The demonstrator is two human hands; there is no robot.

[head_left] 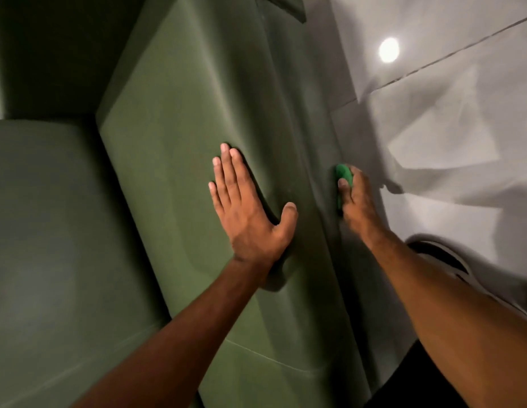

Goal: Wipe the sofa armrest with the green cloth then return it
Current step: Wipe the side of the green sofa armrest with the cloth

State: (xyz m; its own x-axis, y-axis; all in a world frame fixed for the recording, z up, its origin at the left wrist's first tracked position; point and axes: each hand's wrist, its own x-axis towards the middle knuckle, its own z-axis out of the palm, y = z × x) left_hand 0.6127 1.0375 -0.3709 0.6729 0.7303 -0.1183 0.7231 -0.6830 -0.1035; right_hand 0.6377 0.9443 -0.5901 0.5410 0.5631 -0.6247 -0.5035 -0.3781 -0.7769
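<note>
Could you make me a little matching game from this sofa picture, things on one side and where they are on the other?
Things:
1. left hand
2. right hand
3. green cloth
4. round light reflection

Places:
A. on the shiny floor
B. flat on top of the armrest
C. against the armrest's outer side
D. bunched in the right hand

Pairs: 1-B, 2-C, 3-D, 4-A

The left hand [247, 207] lies flat, fingers spread, on top of the green armrest [180, 119]. The right hand [356, 198] presses the green cloth [343, 173] against the armrest's outer side, near the grey floor [447, 119].
</note>
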